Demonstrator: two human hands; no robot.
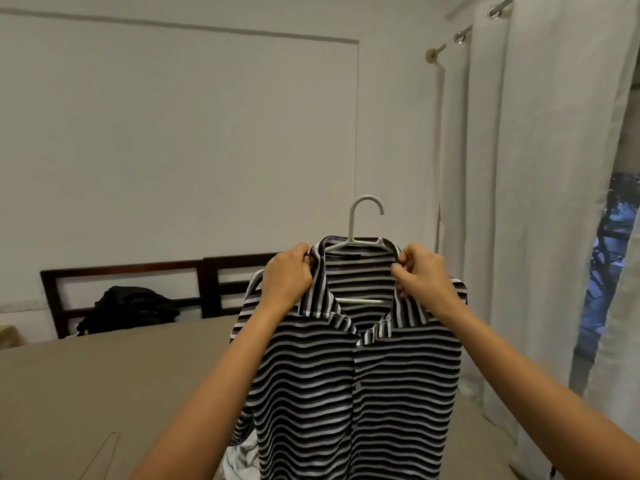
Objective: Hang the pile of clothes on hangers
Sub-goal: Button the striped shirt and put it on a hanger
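Figure: arm and hand posture. The bare left forearm [214, 393] and right forearm [536, 372] are extended forward and upward, converging toward the centre. The left hand [290, 273] is raised, its fingers curled and pinched on the left collar edge of the black-and-white striped knit shirt [360, 375]. The right hand [423, 271] is held level with it, thumb and fingers pinched on the right collar edge.

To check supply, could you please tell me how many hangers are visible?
2: a white hanger inside the striped shirt held up, and a thin hanger lying on the bed, lower left. More may be hidden.
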